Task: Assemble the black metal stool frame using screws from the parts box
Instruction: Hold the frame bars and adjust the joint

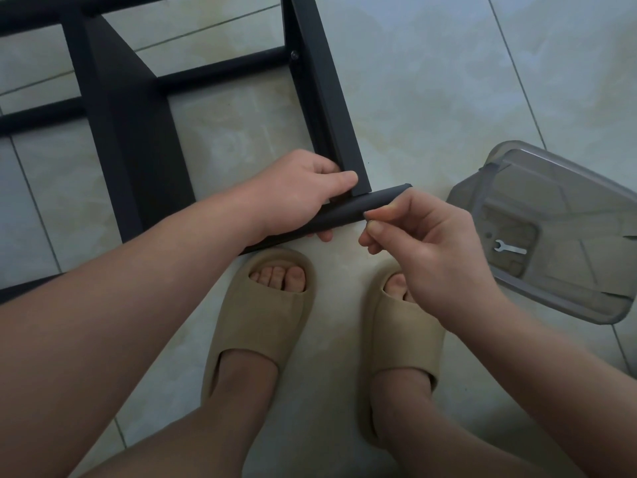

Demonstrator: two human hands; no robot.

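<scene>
The black metal stool frame (138, 132) lies on the tiled floor in front of me. My left hand (296, 194) grips a black crossbar (362, 205) and the end of a frame leg (331, 108) where they meet. My right hand (424, 243) hovers just right of the bar, thumb and forefinger pinched together on something small. I cannot make out what it is. A screw head (294, 55) shows on the leg farther up.
A clear grey plastic parts box (586, 188) sits on the floor at the right, with a small flat wrench (509, 249) inside. My two feet in beige slippers (265, 312) stand just below the hands. Pale floor tiles (448, 81) surround everything.
</scene>
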